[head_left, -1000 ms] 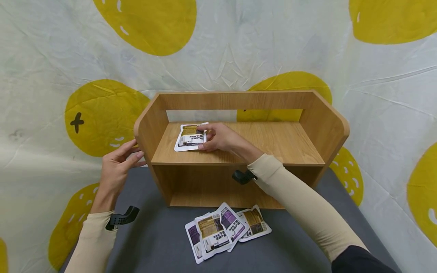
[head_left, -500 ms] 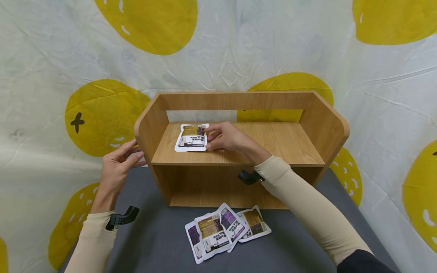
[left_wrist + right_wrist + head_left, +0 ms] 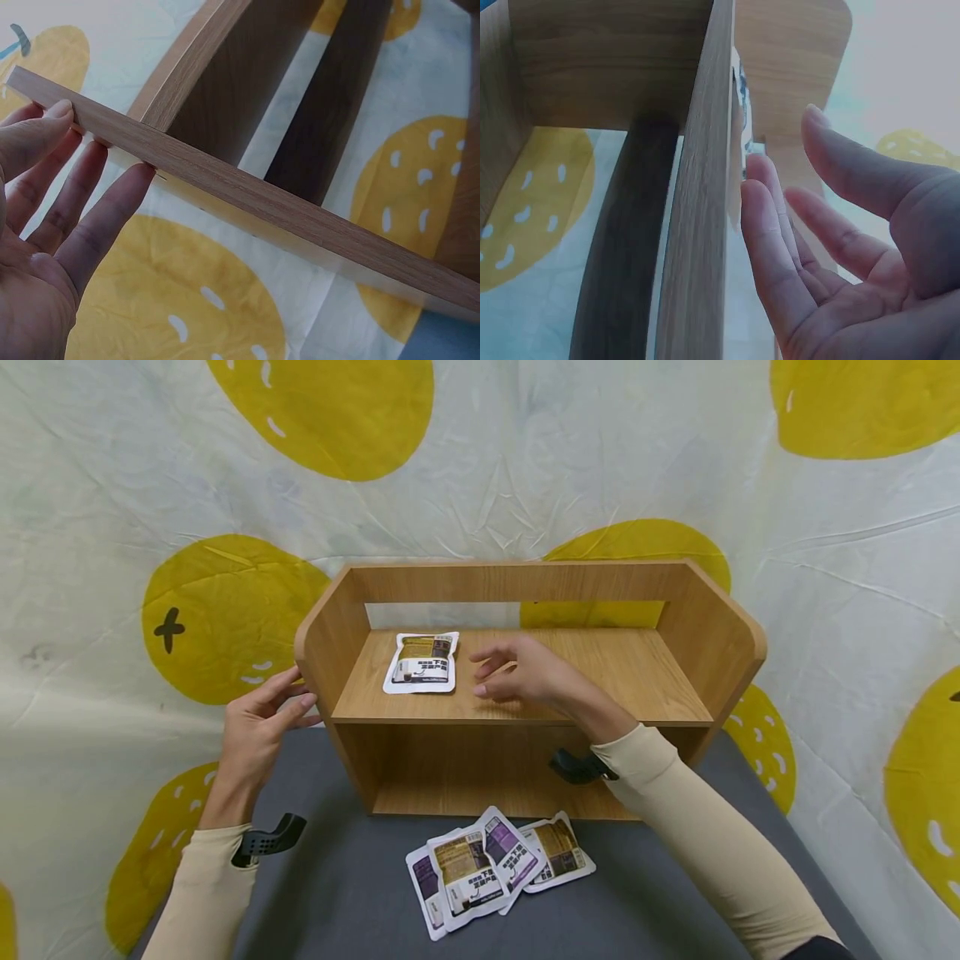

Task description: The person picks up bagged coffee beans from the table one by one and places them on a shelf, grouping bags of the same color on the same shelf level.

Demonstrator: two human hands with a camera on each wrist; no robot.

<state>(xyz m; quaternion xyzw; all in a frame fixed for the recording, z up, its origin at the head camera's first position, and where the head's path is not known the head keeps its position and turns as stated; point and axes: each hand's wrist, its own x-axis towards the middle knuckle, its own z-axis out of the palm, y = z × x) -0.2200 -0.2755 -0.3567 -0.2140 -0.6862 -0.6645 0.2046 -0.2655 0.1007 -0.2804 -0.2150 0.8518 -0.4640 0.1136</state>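
Note:
A white pouch [image 3: 422, 663] with a gold and white label lies flat on the upper board at the left of the wooden shelf [image 3: 525, 572]. My right hand [image 3: 525, 672] is just right of it, apart from it and holding nothing. Its fingers and thumb are loosely bent with a gap between them in the right wrist view. My left hand [image 3: 258, 722] touches the shelf's left side panel [image 3: 225, 174], its nearly straight fingers on the outer face and thumb at the front edge. Several more pouches [image 3: 472, 872], gold and purple, overlap on the table before the shelf.
The shelf's lower compartment [image 3: 457, 768] opens toward me, behind the pouch pile. Its right side panel [image 3: 716, 639] rises beyond my right forearm. A grey table [image 3: 337, 893] lies beneath everything. A white cloth [image 3: 480, 502] with yellow shapes hangs behind.
My right hand has let go of the pouch on the upper board and moved off to the right. The pouch stays there. My left hand has not moved.

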